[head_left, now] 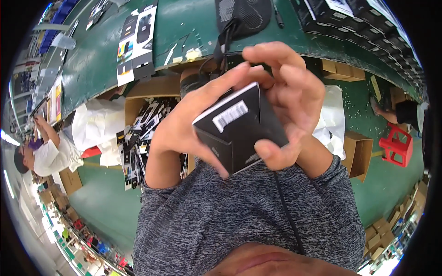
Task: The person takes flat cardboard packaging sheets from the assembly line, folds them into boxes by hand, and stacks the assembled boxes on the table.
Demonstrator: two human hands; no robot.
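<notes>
A small black box (248, 138) with a white barcode label is held up between my two hands, close in front of my chest and tilted. My left hand (189, 119) grips its left side, thumb along the lower edge and fingers over the far side. On the right side, my right hand (294, 101) presses its thumb against the box's lower right face. Its index and middle fingers arch above the box; where the other fingertips rest is partly hidden behind the box.
A green workbench (184, 27) carries a flattened printed box (138, 41), a black mesh bag (244, 18), a pen (278, 16) and stacked black boxes (363, 32). Below it a carton (142, 133) holds many printed card pieces. A red stool (396, 145) and other people are at the sides.
</notes>
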